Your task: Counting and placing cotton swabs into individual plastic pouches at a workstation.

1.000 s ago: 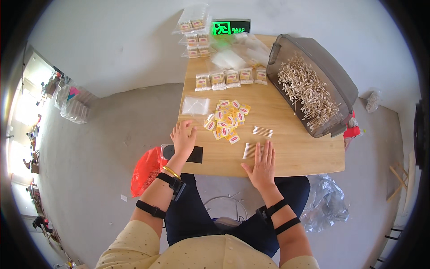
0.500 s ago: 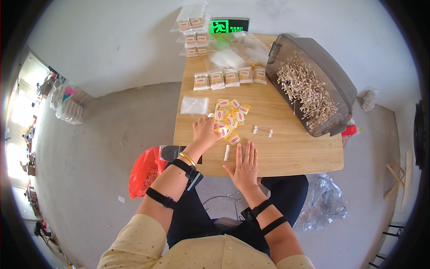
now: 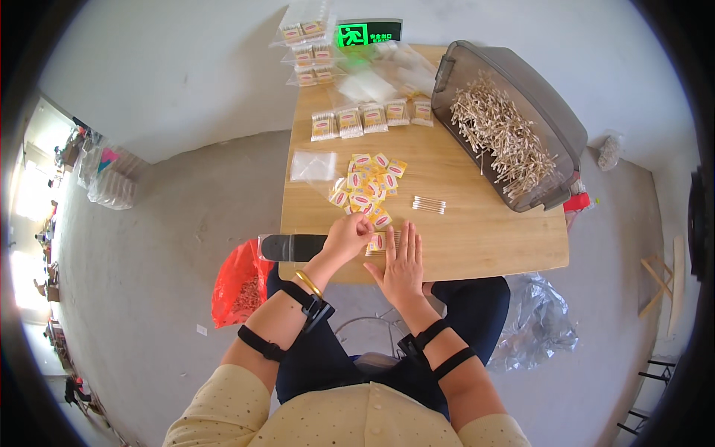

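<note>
My left hand (image 3: 350, 236) is closed, its thumb and fingertips pinched at the edge of a small yellow and white label card (image 3: 378, 242). That card lies over a flat row of cotton swabs (image 3: 397, 240) near the table's front edge. Stretched out flat, my right hand (image 3: 403, 262) rests on the right part of the row and hides much of it. Just beyond my left hand is a loose pile of similar label cards (image 3: 363, 199). A smaller group of cotton swabs (image 3: 429, 204) lies to the right of the pile.
A grey bin (image 3: 547, 97) with many loose swabs leans at the table's right. Filled swab packs (image 3: 350, 122) line the back, with bagged packs (image 3: 304, 54) behind. Clear bags (image 3: 313, 165) and a dark flat object (image 3: 294, 247) lie left. A red bag (image 3: 237, 287) hangs low left.
My left hand has drawn back from the card pile toward me, and a label card now lies on the swab row. My right hand stays flat there. The whole view has shifted slightly.
</note>
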Motion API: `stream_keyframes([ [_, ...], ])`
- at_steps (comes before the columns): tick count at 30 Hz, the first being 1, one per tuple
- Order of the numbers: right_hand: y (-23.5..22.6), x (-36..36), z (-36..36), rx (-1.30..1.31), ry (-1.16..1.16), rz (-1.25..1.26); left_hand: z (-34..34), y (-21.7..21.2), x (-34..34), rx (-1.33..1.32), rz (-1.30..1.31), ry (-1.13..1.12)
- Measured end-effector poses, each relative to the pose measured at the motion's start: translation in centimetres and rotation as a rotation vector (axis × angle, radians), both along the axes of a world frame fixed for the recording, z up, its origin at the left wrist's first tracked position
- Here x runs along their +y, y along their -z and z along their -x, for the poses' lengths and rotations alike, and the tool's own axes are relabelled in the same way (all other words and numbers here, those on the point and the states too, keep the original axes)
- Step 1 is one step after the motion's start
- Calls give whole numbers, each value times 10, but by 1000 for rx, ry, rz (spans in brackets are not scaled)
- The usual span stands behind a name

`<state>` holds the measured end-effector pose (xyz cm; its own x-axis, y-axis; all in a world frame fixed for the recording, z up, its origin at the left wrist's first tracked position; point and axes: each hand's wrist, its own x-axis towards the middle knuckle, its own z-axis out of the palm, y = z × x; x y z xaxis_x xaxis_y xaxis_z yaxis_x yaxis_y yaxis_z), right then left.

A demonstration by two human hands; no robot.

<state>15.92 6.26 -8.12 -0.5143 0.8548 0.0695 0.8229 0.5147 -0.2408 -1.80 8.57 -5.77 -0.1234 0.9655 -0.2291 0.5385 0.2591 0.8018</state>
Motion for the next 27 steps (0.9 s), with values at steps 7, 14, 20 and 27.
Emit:
stream_keyframes([
  [7, -2, 0, 0, 8, -3, 1, -11, 6, 4, 37, -11, -10],
  [14, 2, 0, 1, 2, -11, -16, 22, -27, -22, 146, -123, -127],
  [20, 1, -5, 15, 42, -6, -5, 115, -29, -93, 545, 75, -212],
  [27, 6, -30, 100, 8, -102, 2, 106, -25, -95, 745, 80, -65],
])
